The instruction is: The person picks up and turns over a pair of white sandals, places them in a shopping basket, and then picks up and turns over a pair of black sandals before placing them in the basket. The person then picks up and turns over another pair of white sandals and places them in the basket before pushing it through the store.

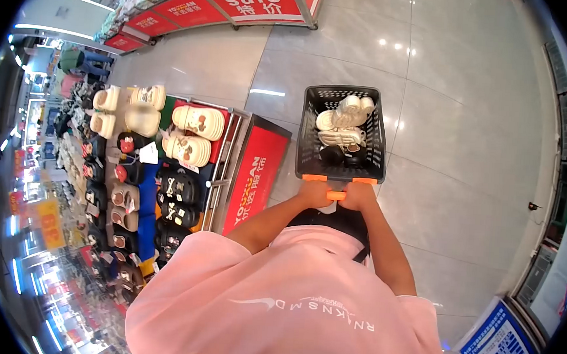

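Both my hands are closed on the orange handle (336,196) of a black perforated basket, my left hand (315,193) on one side and my right hand (360,196) on the other. The black basket (305,132) is out in front of me over the tiled floor. Inside it lie white and cream shoes (345,119), with a pair of black shoes (343,157) at the end nearest me. My forearms reach forward from pink sleeves.
A shoe display with cream clogs (198,122) and black clogs (179,189) runs along the left, edged by a red sign panel (257,175). Red sale bins (256,3) stand ahead. A blue sign (502,343) is at lower right. A person (74,60) is far left.
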`<state>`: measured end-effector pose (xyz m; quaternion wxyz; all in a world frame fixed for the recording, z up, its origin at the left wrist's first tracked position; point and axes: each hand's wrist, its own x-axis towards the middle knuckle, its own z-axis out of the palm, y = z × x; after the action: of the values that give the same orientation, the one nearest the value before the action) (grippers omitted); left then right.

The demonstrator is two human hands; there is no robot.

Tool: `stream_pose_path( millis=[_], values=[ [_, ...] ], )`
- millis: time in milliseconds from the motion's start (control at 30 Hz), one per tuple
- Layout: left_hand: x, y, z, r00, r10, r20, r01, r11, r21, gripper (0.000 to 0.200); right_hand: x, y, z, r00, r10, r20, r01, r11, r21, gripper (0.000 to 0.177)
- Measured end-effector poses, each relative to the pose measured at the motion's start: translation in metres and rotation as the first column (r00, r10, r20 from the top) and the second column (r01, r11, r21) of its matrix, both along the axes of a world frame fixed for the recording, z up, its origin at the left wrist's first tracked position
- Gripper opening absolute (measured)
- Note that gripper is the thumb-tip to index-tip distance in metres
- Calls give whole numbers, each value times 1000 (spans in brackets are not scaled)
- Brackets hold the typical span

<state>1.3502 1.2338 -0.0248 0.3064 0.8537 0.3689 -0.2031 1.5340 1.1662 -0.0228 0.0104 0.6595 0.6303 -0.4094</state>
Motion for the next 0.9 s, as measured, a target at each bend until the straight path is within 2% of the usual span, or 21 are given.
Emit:
stream_pose_path(
  millis=[100, 200, 333, 367, 433, 567, 633, 800, 900],
  values=[
    [24, 12, 4, 998, 51, -47, -54, 997, -59, 29, 26, 22, -9, 997, 70, -18, -70, 997, 12, 30],
    [42, 25, 16, 991, 129, -42, -133, 986, -101, 30, 49, 50, 15, 993, 116, -20, -117, 993, 0, 32],
    [62, 42, 23, 977, 213, 6, -212, 975, -69, 31, 67, 80, 11, 985, 171, 0, -171, 985, 7, 34],
    [63, 48, 14, 983, 183, -15, -184, 981, -58, 32, 70, 87, 10, 982, 187, 6, -187, 982, 11, 35],
    [64, 61, 9, 979, 197, 48, -195, 980, -38, 32, 79, 104, 21, 986, 166, -17, -165, 985, 49, 35],
    [73, 93, 17, 967, 247, -65, -253, 961, -113, 32, 82, 141, 13, 972, 236, -15, -235, 971, 31, 36],
    [71, 107, 13, 968, 248, -33, -249, 965, -82, 31, 81, 156, 7, 967, 254, 16, -254, 963, 88, 35],
    [69, 146, 13, 956, 293, -22, -293, 950, -104, 29, 81, 208, 3, 936, 348, 46, -350, 937, 24, 37],
    [74, 180, 14, 934, 354, 45, -346, 930, -123, 27, 87, 238, -10, 920, 390, 46, -392, 917, 73, 37]
  ],
)
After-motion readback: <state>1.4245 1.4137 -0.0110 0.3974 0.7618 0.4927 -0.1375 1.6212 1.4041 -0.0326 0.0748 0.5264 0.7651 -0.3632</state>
